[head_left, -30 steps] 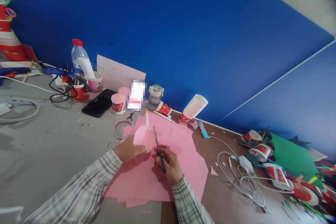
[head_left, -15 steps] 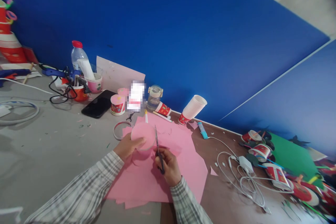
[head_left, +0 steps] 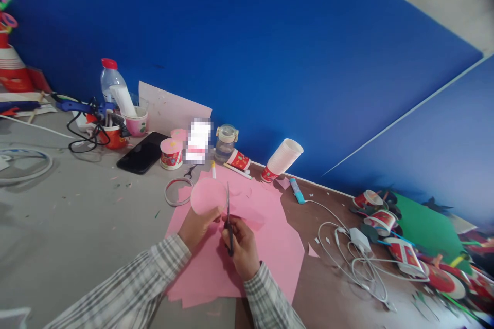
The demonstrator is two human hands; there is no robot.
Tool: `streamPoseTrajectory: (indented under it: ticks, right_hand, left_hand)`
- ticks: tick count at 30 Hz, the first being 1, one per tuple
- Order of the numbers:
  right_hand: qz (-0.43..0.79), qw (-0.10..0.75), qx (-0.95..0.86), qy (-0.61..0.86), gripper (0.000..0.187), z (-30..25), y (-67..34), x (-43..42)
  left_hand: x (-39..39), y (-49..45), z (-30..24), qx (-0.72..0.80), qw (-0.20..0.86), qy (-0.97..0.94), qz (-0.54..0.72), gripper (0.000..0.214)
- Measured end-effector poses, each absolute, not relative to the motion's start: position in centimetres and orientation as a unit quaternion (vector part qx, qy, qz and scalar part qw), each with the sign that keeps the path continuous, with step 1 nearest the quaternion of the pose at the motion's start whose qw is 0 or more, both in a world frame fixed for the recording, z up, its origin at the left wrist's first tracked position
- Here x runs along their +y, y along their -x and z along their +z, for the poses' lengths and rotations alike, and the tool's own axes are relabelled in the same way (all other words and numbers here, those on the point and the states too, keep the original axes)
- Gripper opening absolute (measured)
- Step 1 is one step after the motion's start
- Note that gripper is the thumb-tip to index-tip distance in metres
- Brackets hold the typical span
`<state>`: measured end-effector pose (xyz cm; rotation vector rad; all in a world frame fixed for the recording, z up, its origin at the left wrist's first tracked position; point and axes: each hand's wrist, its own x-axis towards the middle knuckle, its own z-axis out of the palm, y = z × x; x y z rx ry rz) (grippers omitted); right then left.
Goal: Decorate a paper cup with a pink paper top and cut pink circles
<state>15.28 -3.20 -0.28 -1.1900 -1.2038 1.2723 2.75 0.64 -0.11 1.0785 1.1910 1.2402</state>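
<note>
My left hand pinches a round pink paper piece by its lower edge and holds it up above the table. My right hand grips a pair of dark scissors. The blades point up and away, right against the paper piece's right edge. Both hands hover over a stack of large pink paper sheets lying flat on the table.
At the back stand a decorated paper cup, a black phone, a glass jar, a tipped stack of white cups and a plastic bottle. A tape ring lies left. White charger cables and more cups clutter the right.
The pink round piece has turned in my left hand and shifted slightly left. The scissors have swung more upright along its right edge. My right hand has moved a little closer to my left.
</note>
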Motion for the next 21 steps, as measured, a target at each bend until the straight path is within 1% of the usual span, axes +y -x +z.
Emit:
streamPoseTrajectory:
  ticks: [4, 9, 14, 21]
  right_hand:
    - [0.525, 0.481, -0.495, 0.498, 0.026, -0.3, -15.3, -3.2]
    - [0.517, 0.481, -0.495, 0.507, 0.027, -0.2, -15.5, -3.0]
    - [0.518, 0.475, -0.494, 0.512, 0.026, -0.1, -15.5, -2.9]
    - [0.524, 0.47, -0.492, 0.512, 0.026, 0.0, -15.5, -3.0]
  left_hand:
    - [0.8, -2.0, 0.0, 0.497, 0.476, -0.531, 0.493, 0.02]
    - [1.0, -1.6, 0.5, 0.5, 0.44, -0.592, 0.455, 0.012]
    - [0.9, -2.1, 0.9, 0.546, 0.438, -0.542, 0.466, 0.023]
    - [0.7, -2.3, 1.5, 0.553, 0.465, -0.498, 0.479, 0.02]
